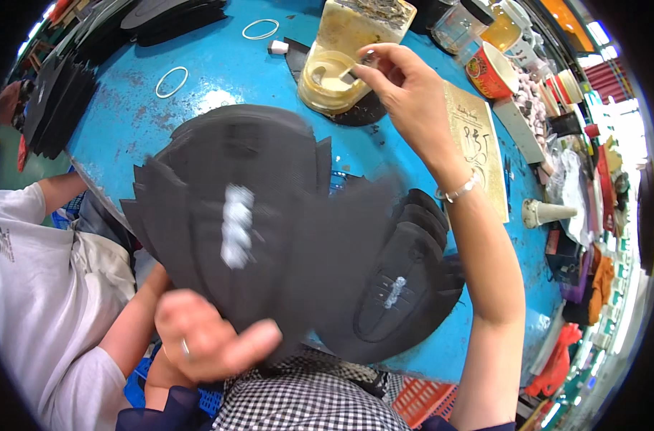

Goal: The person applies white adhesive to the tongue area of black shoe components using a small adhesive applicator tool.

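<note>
At the far side, my right hand (410, 90) pinches a small glue brush (349, 75), its tip down inside a pot of white glue (332, 80). The bristles are hidden. Black shoe-sole-shaped sheets (190, 208) lie fanned in a stack in front of me, with a thick white glue smear (236, 226) on the top one. To their right, another stack of black insole pieces (402, 266) carries a thinner white smear. Low on the left, my left hand (215, 337), wearing a ring, is blurred beside the lower edge of the sheets. A blurred black piece spans the middle.
A crusted glue container (363, 25) stands behind the pot. Two white rings (172, 82) lie on the blue table (219, 68). More black sheets (57, 108) are piled far left. A gold card (478, 151), a red paper cup (491, 72) and jars line the right. A person in white (47, 287) sits at left.
</note>
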Available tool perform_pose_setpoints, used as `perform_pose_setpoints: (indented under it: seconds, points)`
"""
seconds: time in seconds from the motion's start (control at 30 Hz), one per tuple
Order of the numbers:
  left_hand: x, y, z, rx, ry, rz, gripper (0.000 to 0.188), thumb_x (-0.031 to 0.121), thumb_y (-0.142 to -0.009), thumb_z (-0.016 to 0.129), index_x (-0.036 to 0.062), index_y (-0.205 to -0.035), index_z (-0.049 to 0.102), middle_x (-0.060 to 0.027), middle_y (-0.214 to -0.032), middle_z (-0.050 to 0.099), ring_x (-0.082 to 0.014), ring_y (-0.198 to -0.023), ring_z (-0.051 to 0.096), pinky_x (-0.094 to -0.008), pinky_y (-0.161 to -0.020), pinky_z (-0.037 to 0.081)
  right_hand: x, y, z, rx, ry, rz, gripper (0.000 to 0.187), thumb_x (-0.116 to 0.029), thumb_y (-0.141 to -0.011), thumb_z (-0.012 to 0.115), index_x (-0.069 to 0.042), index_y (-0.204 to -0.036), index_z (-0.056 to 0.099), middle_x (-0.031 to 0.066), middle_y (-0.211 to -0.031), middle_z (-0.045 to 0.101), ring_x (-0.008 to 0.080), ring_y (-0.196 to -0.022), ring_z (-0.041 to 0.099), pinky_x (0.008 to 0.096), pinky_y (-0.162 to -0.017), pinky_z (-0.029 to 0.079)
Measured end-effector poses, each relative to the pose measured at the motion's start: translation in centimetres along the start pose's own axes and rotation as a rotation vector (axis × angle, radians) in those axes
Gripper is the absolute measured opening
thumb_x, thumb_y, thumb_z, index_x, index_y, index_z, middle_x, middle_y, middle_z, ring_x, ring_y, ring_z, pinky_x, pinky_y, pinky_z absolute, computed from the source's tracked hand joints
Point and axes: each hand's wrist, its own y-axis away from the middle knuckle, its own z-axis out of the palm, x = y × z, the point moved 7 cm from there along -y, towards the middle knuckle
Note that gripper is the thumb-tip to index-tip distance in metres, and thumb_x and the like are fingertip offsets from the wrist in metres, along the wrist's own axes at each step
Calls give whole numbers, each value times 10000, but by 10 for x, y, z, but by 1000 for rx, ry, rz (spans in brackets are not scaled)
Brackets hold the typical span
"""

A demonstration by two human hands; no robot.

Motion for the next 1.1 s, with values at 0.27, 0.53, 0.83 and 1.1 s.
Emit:
perform_pose_setpoints:
  seconds: [0.27,0.53,0.83,1.1]
  points:
    - [-22,4,51,-158,11,-24,246,206,-812,688,362,-995,736,66,-1292,621,-134,-1169,567,-347,-1028,377,10,-21,34,-132,249,-54,286,-240,-845,763,-75,-1076,728,47,-740,620,178,-676,575,316,-649,475]
    - [-30,-3,48,-117,87,-63,179,187,-757,741,291,-902,752,41,-1240,652,-163,-1113,605,-356,-949,427,-30,6,1,-152,241,-168,191,-130,-867,755,-41,-1031,715,-8,-754,508,80,-683,455,248,-625,404]
    - [54,0,74,-117,662,181,196,144,-868,682,161,-1050,751,23,-1121,709,-133,-980,655,-261,-755,497,-44,150,-75,-147,-258,362,198,3,-909,661,3,-1105,630,74,-983,704,134,-884,659,265,-820,524]
    - [84,3,107,-177,525,176,246,277,-848,728,189,-1074,763,60,-1193,670,-93,-975,593,-257,-771,440,-63,230,-87,-282,48,194,298,67,-744,752,-16,-1015,659,110,-971,728,235,-832,688,315,-728,533]
